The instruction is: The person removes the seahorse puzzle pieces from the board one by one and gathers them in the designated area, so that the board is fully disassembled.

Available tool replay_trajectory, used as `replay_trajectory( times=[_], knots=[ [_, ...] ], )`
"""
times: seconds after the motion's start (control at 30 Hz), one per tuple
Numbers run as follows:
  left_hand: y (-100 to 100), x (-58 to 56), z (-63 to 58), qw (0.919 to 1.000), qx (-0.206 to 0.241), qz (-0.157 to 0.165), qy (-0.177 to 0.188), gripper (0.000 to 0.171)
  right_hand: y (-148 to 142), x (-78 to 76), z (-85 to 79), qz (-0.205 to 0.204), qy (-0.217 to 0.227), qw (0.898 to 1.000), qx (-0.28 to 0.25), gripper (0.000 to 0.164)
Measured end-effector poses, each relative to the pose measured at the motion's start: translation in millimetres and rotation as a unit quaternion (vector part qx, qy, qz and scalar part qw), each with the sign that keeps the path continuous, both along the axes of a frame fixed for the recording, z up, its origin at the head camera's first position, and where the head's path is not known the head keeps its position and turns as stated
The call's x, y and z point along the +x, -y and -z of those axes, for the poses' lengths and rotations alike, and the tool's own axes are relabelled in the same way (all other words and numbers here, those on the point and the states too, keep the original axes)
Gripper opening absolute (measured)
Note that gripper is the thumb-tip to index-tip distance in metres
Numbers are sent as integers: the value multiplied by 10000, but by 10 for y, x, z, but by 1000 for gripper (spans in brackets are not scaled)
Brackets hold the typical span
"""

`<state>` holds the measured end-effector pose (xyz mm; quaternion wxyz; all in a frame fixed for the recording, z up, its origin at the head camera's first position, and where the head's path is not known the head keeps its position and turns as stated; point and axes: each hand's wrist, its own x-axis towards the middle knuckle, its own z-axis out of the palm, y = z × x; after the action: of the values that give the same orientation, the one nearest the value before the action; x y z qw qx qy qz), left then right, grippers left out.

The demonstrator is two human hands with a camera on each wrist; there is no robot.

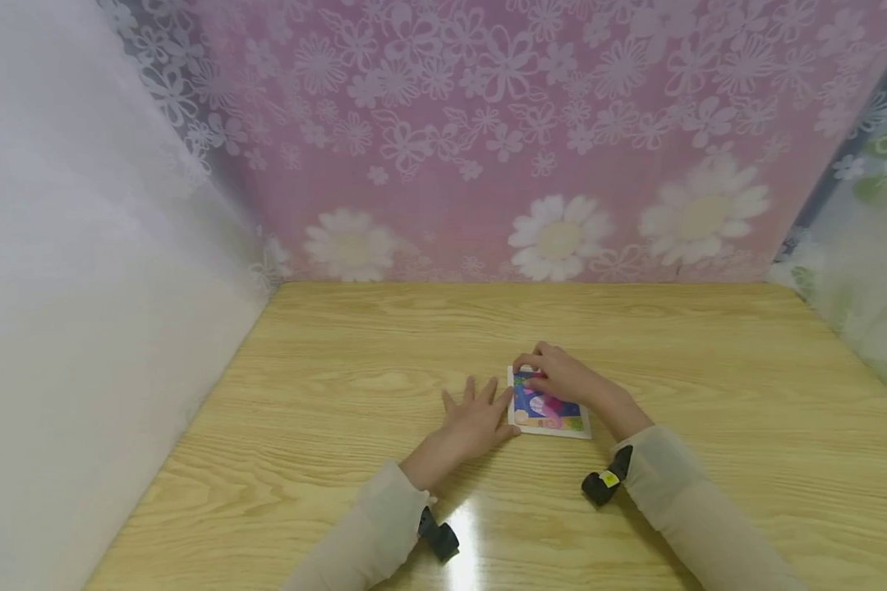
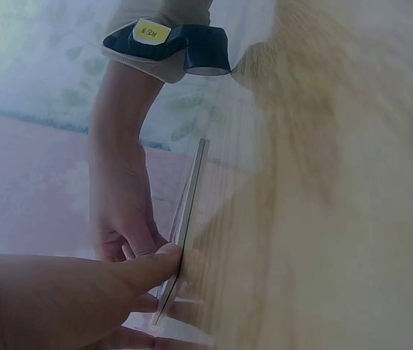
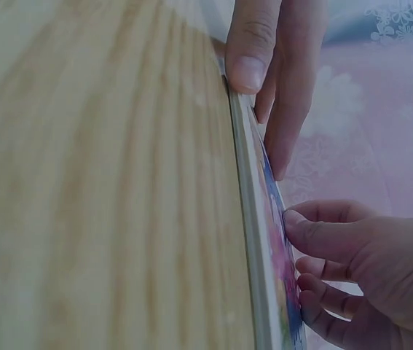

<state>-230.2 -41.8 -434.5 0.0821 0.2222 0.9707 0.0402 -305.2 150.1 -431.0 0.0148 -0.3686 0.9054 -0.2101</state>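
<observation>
A small square picture board (image 1: 549, 423) with a white border and a colourful blue, pink and orange print lies flat on the wooden table. My left hand (image 1: 473, 425) rests beside it with fingers spread, its thumb and a fingertip touching the board's left edge. In the right wrist view, the left thumb (image 3: 248, 71) presses on the board's rim. Over the board's upper left part is my right hand (image 1: 562, 376), fingers bent, thumb on the print, fingertips at the top edge. Seen edge-on in the left wrist view, the board (image 2: 188, 208) looks thin. The right palm hides part of the print.
The wood-grain table (image 1: 340, 394) meets a pink curtain (image 1: 443, 197) with white flowers at its far edge. A pale wall (image 1: 103, 271) stands on the left and a flowered curtain (image 1: 865, 271) on the right. Black straps with cameras (image 1: 601, 486) sit on both sleeves.
</observation>
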Motion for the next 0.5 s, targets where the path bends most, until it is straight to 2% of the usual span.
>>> replay_trajectory(
  times=[0.27,0.5],
  knots=[
    [0,19,-32,10000,27,-23,15,65,5,-2,-9,-21,92,9999,-87,22],
    [-4,36,-59,10000,-80,-22,19,65,-9,-86,39,108,642,9974,-322,19]
  ],
)
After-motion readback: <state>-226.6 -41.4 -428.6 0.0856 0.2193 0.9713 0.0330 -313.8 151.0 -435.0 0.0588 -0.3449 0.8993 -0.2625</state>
